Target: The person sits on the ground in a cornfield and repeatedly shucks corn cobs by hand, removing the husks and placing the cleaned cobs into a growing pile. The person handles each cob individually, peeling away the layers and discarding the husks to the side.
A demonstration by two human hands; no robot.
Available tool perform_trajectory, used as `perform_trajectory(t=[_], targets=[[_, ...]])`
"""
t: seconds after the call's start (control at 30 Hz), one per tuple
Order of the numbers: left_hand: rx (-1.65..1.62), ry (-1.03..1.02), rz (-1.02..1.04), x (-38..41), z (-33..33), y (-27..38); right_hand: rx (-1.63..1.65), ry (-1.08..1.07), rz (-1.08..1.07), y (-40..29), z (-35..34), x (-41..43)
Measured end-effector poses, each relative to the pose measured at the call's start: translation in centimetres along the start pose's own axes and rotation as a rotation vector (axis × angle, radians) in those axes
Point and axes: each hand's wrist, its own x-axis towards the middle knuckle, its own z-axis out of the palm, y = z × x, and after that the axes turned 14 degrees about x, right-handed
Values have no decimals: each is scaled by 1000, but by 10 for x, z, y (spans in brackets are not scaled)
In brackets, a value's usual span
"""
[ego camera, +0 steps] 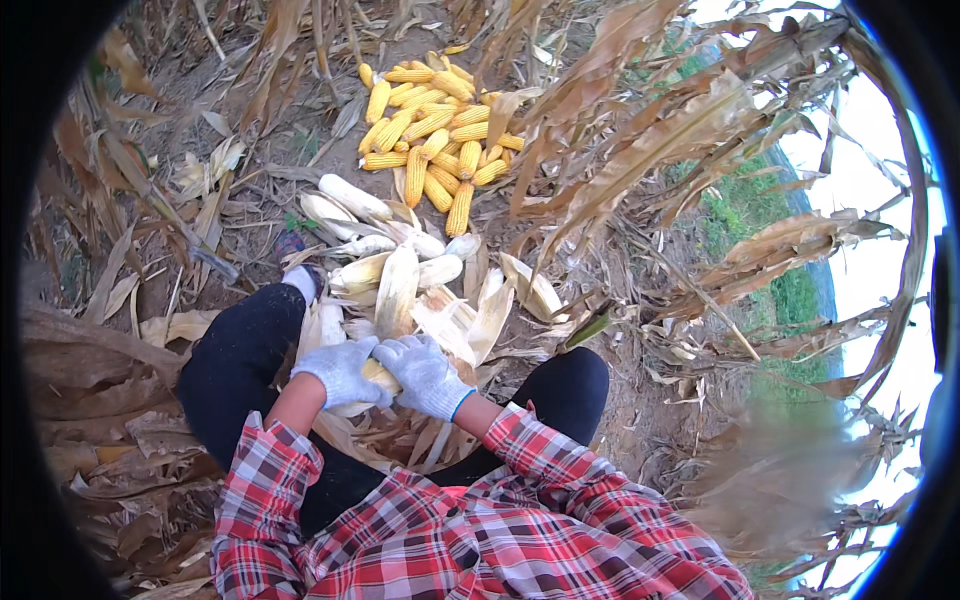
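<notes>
My left hand (pixel 341 373) and my right hand (pixel 425 375), both in pale knit gloves, meet over one ear of corn (pixel 382 376) between my knees. A short stretch of it shows yellowish between the gloves; the rest is hidden by the fingers and pale husk. Just beyond my hands lies a heap of corn ears in dry, whitish husks (pixel 397 289). Farther off rests a pile of bare yellow corn cobs (pixel 431 124), several of them stacked loosely on the soil.
Dry corn stalks and leaves (pixel 660 165) lean in on the right, some across the yellow pile's edge. Loose husks (pixel 112 450) cover the ground at the left. My bent knees (pixel 566 390) flank the work area. A cut stalk (pixel 592 326) stands by the right knee.
</notes>
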Motion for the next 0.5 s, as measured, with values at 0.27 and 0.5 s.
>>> perform_trajectory(t=[0.27, 0.5], targets=[[-405, 120, -79, -5, 40, 9, 35, 415, 81, -6, -37, -50], [-1034, 514, 15, -4, 42, 40, 1208, 596, 529, 42, -56, -51]])
